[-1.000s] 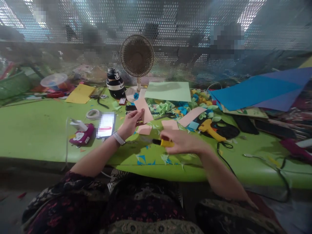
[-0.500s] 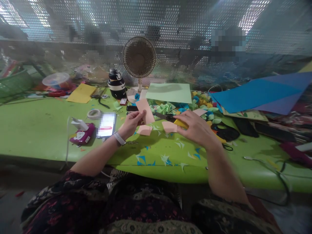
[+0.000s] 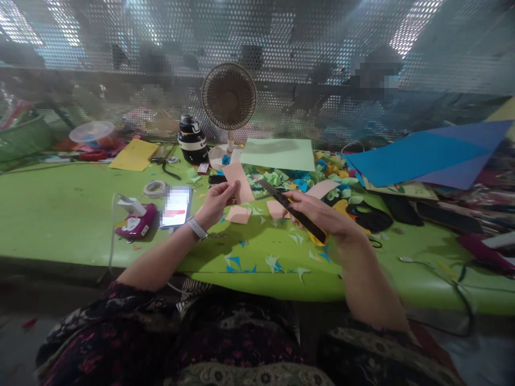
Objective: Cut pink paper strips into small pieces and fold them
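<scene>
My left hand (image 3: 220,199) pinches a strip of pale pink paper (image 3: 240,179) between thumb and fingers, holding it tilted above the table. To its right, my right hand (image 3: 316,213) is closed around a yellow and black utility knife (image 3: 303,222), whose long dark blade points up and left toward the strip. Blade and strip are apart. Below the strip lies a small cut pink piece (image 3: 238,215). Another pink piece (image 3: 276,209) rests under the knife, partly covered. Behind my right hand is one more pink strip (image 3: 322,188).
Behind my hands lie a pale green sheet (image 3: 277,153) and a heap of folded paper pieces (image 3: 277,178). A fan (image 3: 229,96) and a black bottle (image 3: 193,142) stand at the back. A lit phone (image 3: 176,206) is left; blue sheets (image 3: 410,155) lie right. Paper scraps (image 3: 273,262) litter the front.
My right hand has turned the knife, so its dark length now shows slanting in front of the fingers. My left hand and the pink strip have barely moved.
</scene>
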Demonstrator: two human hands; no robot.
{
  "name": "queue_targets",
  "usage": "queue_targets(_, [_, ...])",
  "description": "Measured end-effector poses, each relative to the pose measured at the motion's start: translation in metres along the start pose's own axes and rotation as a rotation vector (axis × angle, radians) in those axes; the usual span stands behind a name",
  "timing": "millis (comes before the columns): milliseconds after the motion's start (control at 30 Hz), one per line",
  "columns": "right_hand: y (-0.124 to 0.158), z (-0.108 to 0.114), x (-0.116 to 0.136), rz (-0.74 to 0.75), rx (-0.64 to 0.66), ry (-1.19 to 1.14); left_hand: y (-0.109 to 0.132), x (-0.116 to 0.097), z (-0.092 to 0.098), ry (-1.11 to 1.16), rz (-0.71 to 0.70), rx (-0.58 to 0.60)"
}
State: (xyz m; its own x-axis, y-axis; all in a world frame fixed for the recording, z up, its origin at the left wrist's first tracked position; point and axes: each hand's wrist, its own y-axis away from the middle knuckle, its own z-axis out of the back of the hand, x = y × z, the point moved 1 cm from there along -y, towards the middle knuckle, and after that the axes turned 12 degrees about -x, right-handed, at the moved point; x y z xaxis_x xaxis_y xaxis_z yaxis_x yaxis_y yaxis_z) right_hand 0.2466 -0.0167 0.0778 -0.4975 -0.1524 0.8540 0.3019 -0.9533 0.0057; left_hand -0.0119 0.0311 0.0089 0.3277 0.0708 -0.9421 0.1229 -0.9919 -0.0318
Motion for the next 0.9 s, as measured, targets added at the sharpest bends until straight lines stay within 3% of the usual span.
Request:
queue_targets(233, [-0.0027, 0.0003, -0.0026, 0.050, 0.155, -0.002, -0.0011, -0.0007, -0.0001, -0.006, -0.015, -0.013])
queue_targets(900, [-0.0085, -0.0068, -0.0064, 0.036, 0.248, 0.093, 0.0052, 0.0049, -0.0010, -0.056, -0.050, 0.038])
